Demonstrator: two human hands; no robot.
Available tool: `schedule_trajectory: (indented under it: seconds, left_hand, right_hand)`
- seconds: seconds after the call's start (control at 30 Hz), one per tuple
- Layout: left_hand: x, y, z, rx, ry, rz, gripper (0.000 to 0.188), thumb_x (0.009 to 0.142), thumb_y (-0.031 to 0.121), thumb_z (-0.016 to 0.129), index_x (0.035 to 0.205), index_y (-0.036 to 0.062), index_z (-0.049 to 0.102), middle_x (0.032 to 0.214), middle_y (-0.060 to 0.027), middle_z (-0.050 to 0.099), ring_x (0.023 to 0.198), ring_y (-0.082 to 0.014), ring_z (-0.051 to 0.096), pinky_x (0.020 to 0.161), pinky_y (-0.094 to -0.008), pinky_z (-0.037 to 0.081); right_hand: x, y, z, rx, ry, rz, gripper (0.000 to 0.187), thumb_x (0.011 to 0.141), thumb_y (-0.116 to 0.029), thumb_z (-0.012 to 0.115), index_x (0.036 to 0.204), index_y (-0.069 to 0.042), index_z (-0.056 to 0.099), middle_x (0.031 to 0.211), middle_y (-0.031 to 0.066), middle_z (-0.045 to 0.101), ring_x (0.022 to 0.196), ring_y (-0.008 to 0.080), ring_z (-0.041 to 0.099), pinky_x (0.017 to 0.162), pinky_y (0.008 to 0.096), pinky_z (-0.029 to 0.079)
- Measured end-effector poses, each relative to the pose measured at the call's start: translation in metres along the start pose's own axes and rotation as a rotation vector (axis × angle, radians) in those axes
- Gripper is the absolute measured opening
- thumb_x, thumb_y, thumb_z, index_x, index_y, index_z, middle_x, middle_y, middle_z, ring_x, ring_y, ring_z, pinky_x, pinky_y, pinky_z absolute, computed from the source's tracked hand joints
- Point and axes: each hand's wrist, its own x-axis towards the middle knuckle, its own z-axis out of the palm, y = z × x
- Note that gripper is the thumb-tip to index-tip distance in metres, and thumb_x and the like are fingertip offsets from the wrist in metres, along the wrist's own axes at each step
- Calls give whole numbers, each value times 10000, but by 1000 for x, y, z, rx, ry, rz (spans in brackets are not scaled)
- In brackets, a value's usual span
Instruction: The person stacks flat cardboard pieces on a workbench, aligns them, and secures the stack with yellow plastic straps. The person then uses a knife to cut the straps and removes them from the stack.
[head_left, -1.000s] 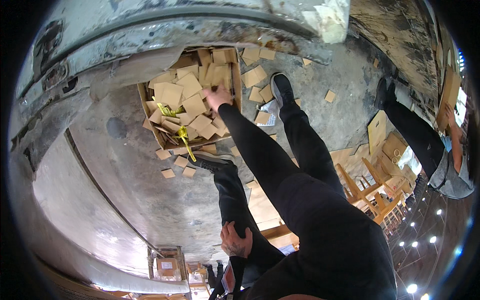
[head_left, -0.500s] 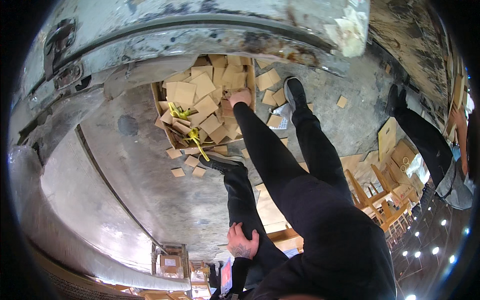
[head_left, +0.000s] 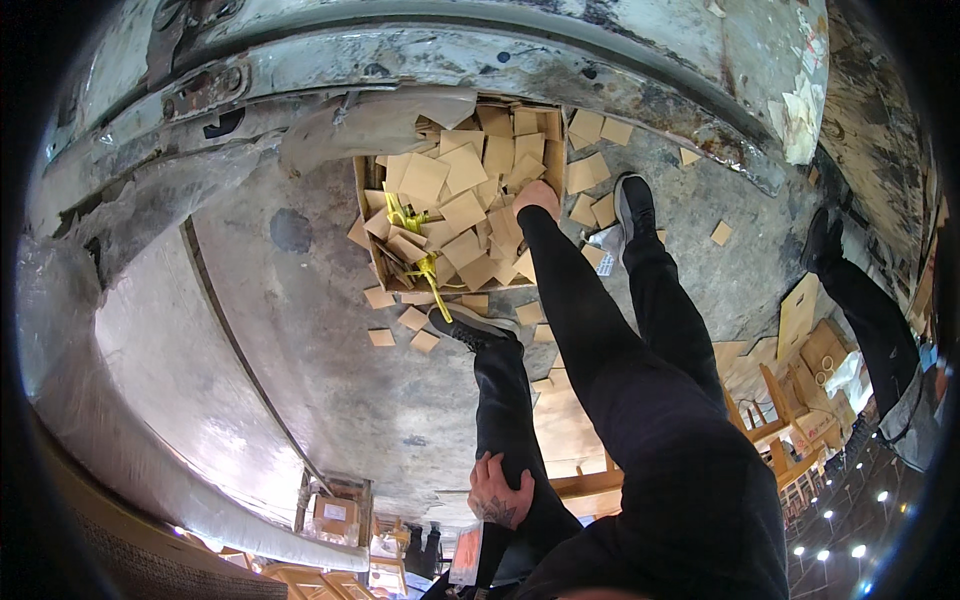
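A cardboard box [head_left: 553,150] full of loose cardboard squares [head_left: 462,170] stands on the floor in front of me. Over its right side reaches my right hand [head_left: 537,198]; the back of it shows, but the fingers are hidden, so I cannot tell whether they hold a piece. Yellow straps [head_left: 428,268] lie among the squares at the box's left, one end hanging over the near edge. My left hand [head_left: 498,492] rests on my left leg, its fingers spread and nothing in them.
Stray cardboard squares [head_left: 586,172] lie around the box, near my shoes [head_left: 636,205]. A worn metal panel [head_left: 400,75] with torn plastic film crosses above the box. At the right are another person's leg [head_left: 868,300] and wooden chairs [head_left: 780,425].
My view has shifted, so the box sits farther right in the picture. My right hand is still at the box's right side, its fingers less visible. My left hand stays on my leg.
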Motion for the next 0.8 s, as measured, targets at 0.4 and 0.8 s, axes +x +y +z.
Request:
schedule_trajectory:
  seconds: [0.4,0.8]
  left_hand:
    - [-7,43,-15,68,-70,-126,557,732,404,676,1172,79,570,1183,-146,570,1147,-343,530,917,-482,474]
    - [-189,115,-131,-875,81,-93,460,805,343,696,1140,38,618,863,-131,698,792,-204,681,720,-319,533]
  right_hand:
    - [-99,29,-128,-132,-211,-423,300,850,-246,566,1030,-27,664,1080,234,660,973,341,666,811,443,539]
    - [-472,78,-444,906,-1410,-697,177,986,-97,493,1154,-43,507,941,62,608,853,187,629,786,339,539]
